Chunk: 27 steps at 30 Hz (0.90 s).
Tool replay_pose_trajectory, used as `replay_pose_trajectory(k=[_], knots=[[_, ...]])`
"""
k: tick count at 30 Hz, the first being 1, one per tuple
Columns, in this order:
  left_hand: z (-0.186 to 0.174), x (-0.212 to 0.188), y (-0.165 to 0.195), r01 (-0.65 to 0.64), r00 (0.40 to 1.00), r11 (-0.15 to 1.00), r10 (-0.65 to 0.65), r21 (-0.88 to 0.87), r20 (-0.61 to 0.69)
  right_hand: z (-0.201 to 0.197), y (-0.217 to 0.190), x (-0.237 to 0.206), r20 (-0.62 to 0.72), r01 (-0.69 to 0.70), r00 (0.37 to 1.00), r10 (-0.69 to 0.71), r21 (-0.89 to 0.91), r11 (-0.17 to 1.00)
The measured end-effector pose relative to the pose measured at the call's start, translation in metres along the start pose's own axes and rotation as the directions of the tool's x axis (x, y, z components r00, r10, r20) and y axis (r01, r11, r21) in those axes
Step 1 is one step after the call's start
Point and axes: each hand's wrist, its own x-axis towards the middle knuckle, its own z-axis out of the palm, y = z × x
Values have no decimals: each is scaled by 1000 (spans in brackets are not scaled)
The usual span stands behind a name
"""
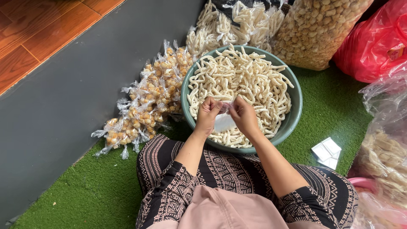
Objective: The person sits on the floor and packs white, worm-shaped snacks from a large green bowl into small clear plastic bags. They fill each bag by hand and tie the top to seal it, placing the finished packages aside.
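Observation:
A green basin (296, 106) full of pale curly crackers (241, 76) stands on the green mat before my knees. Over its near side my left hand (207, 114) and my right hand (243, 115) meet, both pinching the top of a small clear plastic bag (224, 121) that hangs between them. The bag looks empty or nearly so; its contents are hard to tell.
Several small sealed bags of round tan snacks (144, 106) lie in a row left of the basin. Packed bags of crackers (229, 21), a big sack of tan snacks (316, 29) and a red bag (373, 46) stand behind. Folded plastic bags (327, 152) lie at right.

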Motion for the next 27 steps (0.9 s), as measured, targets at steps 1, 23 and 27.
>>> replay_pose_trajectory(k=[1,23,27], knots=[[4,0,4,60,998,998,-60,0,6,0,3,1,-31,-21,999,22,45,999],[4,1,2,198,964,970,-219,144,151,-24,28,20,-26,-57,998,63,199,978],[2,5,6,107,994,780,-75,617,-77,-37,35,19,330,-260,919,216,93,961]])
